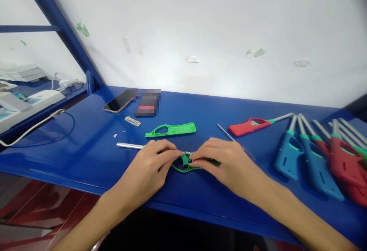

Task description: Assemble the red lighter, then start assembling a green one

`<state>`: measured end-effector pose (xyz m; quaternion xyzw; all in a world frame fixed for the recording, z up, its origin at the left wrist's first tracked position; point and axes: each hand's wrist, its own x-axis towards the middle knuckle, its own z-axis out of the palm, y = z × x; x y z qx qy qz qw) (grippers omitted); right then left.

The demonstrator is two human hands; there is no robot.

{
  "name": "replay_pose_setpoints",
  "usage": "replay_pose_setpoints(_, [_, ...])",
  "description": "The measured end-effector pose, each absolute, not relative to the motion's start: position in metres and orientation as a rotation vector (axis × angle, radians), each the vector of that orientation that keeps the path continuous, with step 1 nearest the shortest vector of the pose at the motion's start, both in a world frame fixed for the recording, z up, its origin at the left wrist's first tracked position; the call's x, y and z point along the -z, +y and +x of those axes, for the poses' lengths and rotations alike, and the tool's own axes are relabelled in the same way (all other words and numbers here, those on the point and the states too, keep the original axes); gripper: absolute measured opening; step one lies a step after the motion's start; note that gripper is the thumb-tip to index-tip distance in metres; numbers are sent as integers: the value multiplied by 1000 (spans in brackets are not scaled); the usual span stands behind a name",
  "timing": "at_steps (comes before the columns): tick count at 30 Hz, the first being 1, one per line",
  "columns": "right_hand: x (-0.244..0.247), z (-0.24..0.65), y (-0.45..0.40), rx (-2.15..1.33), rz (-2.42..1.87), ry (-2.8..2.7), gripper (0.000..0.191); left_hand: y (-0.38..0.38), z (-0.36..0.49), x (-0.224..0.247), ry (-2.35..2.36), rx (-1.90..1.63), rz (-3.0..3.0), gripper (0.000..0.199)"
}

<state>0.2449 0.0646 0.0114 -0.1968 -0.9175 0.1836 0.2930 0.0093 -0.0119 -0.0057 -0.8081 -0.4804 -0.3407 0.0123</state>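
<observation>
Near the table's front edge lies an opened green gas lighter [186, 170], its metal tube [129, 146] pointing left. My left hand [150, 163] is closed over its neck side, with thumb and forefinger on a green trigger-like piece [185, 160]. From the other side my right hand [222, 157] pinches at the inner parts of the same lighter; its fingers hide what exactly they grip. Just behind lies the loose green shell half [179, 129], hollow side up. A screwdriver [225, 132] with a see-through handle rests partly behind my right hand.
A red lighter [248, 126] lies at the back right. Several blue lighters [289, 157] and red lighters [345, 159] crowd the right side. A phone [120, 101], a blurred dark pack [148, 103], a small clear piece [132, 121] and tiny bits are at the left.
</observation>
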Motion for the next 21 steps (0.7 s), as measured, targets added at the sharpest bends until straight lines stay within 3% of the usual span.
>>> replay_pose_setpoints(21, [-17,246,62,-494,-577,-2439,6,-14,11,5,-1532,1085,-2556,24])
